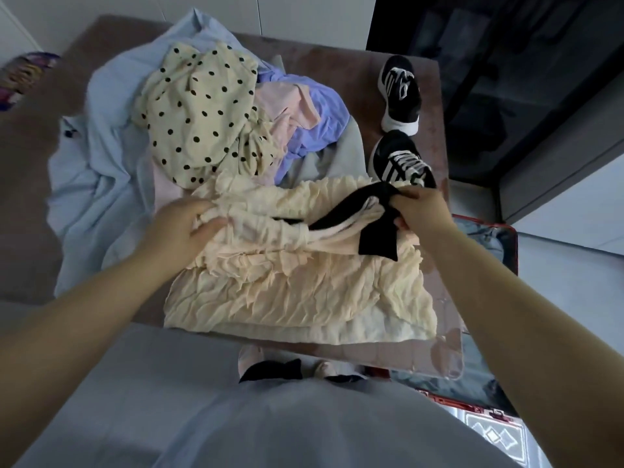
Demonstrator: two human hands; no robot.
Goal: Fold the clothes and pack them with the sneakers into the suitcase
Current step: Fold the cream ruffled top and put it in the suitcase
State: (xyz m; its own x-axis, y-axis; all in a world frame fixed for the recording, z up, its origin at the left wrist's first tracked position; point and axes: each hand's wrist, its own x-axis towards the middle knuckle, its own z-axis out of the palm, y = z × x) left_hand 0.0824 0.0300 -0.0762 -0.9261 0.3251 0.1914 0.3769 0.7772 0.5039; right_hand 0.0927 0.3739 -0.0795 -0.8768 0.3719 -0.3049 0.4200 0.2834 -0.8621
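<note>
We note the top (pixel 297 292) on the table (pixel 337 62) edge, its sleeve (pixel 256 228) running left-right between 2 hands: left hand (pixel 184 228) clutches the left end, right hand (pixel 422 211) pinches its black tie (pixel 374 239), nearer the suitcase (pixel 486 221).

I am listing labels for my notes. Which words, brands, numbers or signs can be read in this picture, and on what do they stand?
No text is readable.
The near sneaker and the far sneaker: white stripes only, no legible brand name.
The colourful object at the left edge: print too blurred to read.
The patterned mat at lower right: diamond shapes, no letters.
</note>
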